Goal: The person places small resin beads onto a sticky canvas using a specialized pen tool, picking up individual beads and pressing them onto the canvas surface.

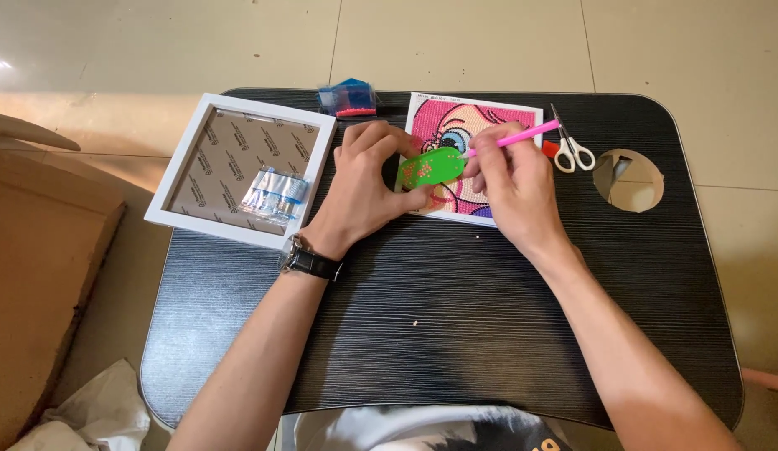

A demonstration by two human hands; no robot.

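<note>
Bright, even, sharp; faint floor glare

There is one view only, from a camera worn on the person's head, looking steeply down and a little forward over a black lap table (456, 309) that fills most of the picture. It sits close: both forearms enter from the near edge, and the left hand (368, 188) and right hand (514, 184) meet just beyond the middle. The table's far edge lies near the top, with pale floor tiles (456, 42) past it. At the left the view takes in a cardboard box (38, 276) (partly cut off). The table's right side runs almost to the frame's edge.
</note>
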